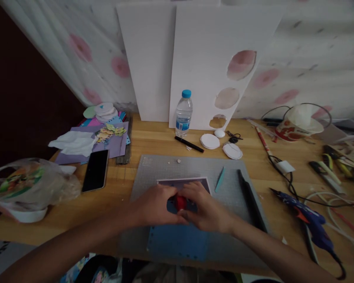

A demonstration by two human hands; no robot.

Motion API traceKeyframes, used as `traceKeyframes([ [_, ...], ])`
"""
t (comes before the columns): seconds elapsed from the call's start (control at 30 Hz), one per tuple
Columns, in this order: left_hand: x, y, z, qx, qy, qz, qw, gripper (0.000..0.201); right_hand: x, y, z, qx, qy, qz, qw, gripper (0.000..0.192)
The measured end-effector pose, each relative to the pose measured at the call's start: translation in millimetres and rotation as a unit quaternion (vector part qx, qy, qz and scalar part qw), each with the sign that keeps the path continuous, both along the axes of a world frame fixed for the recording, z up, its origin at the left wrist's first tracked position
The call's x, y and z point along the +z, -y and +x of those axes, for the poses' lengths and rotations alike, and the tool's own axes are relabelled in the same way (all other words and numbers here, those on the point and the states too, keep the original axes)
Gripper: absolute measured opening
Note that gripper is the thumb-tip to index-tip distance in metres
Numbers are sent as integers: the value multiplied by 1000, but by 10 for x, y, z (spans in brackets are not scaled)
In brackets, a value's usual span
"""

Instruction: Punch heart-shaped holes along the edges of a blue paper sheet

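Note:
My left hand (156,204) and my right hand (205,210) meet over a grey cutting mat (191,167) at the table's front. Between their fingertips is a small red piece (180,202), which both hands pinch or press. It lies over a dark blue shape on a purple card with a white border (191,182). A blue sheet (177,241) lies on the mat just below the hands. The fingers hide most of the red piece.
A black phone (95,170) and purple paper (115,144) lie left, a plastic bag (26,182) far left. A water bottle (183,113), black pen (188,144) and white foam discs (210,141) stand behind the mat. A blue glue gun (308,221) with cables lies right.

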State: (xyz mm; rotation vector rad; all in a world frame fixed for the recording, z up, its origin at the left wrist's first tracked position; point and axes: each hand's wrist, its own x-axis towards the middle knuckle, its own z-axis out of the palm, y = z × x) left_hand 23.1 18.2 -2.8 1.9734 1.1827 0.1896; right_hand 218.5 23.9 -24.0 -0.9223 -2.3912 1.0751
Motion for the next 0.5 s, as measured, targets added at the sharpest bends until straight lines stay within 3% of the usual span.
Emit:
traceKeyframes([
  [0.1, 28, -3, -45, 16, 36, -47, 998, 56, 10, -10, 38, 3, -23, -26, 999, 17],
  [0.3, 27, 83, -178, 28, 66, -67, 995, 29, 84, -82, 179, -33, -89, -161, 982, 22],
  [0.37, 45, 112, -213, 27, 38, -73, 996, 17, 93, -109, 221, -60, -77, -161, 982, 21],
  [0.5, 65, 149, -258, 37, 26, -79, 996, 13, 57, -130, 258, -70, -41, -91, 992, 26],
])
